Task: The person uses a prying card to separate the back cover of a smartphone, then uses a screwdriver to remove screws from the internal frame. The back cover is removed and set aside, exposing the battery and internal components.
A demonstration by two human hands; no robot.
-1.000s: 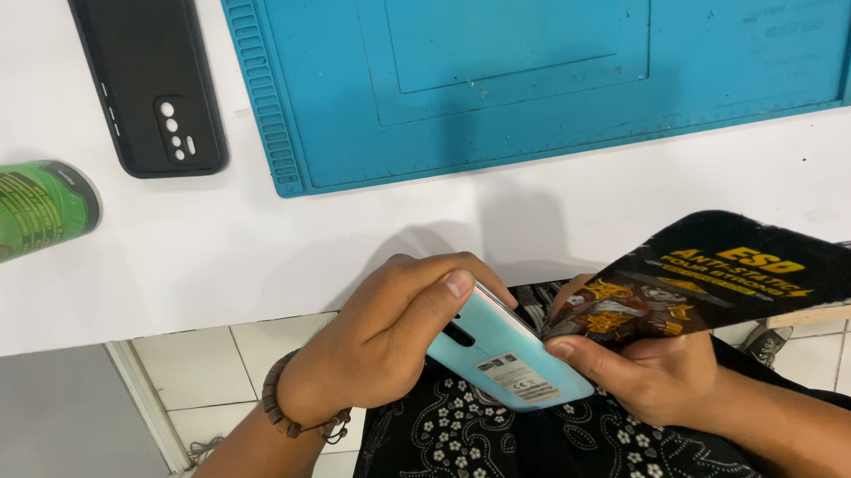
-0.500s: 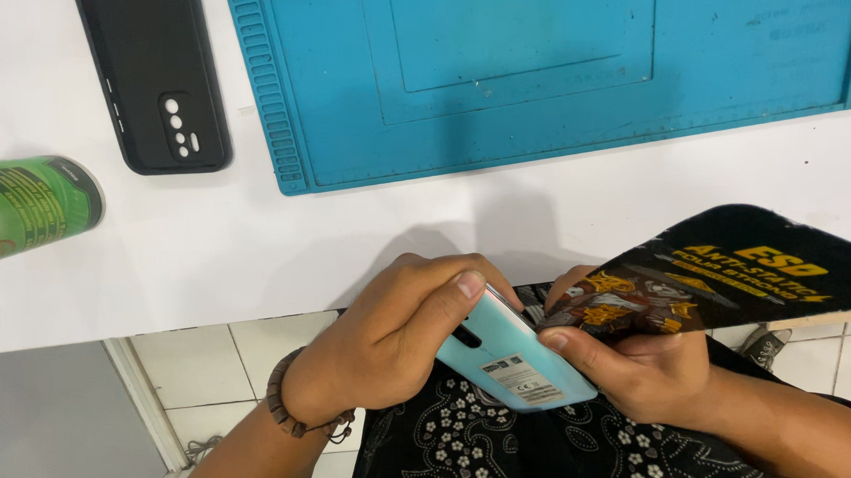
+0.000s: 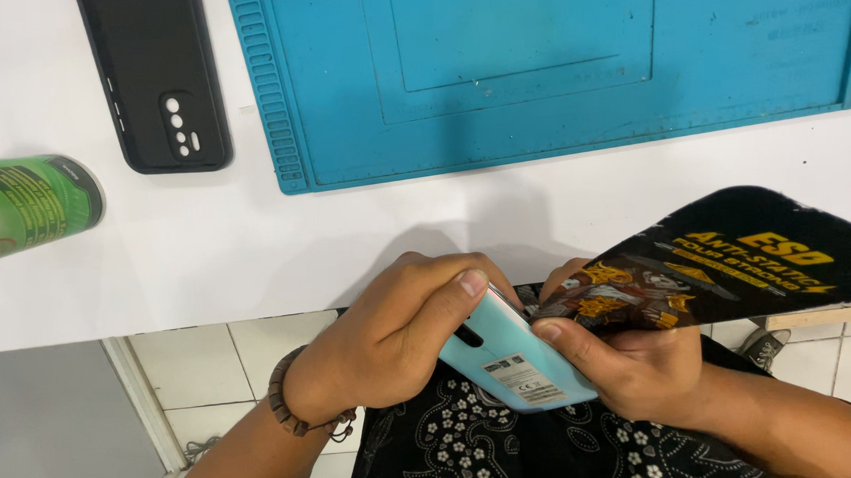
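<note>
Nearest me, over my lap, both hands clamp a pale blue phone (image 3: pixel 515 363): left hand (image 3: pixel 391 339) wraps its upper end, right hand (image 3: pixel 637 368) pinches its lower edge plus a black printed pouch (image 3: pixel 728 257). Its long axis slants down-right. Beyond, the white table (image 3: pixel 256 245).

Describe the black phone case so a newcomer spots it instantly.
Start at the large blue ribbed mat covering the top of the white table. Just left of its left edge lies the black phone case, flat, with a column of small white dots in its camera cutout. The only other thing on that side is a green can.
</note>
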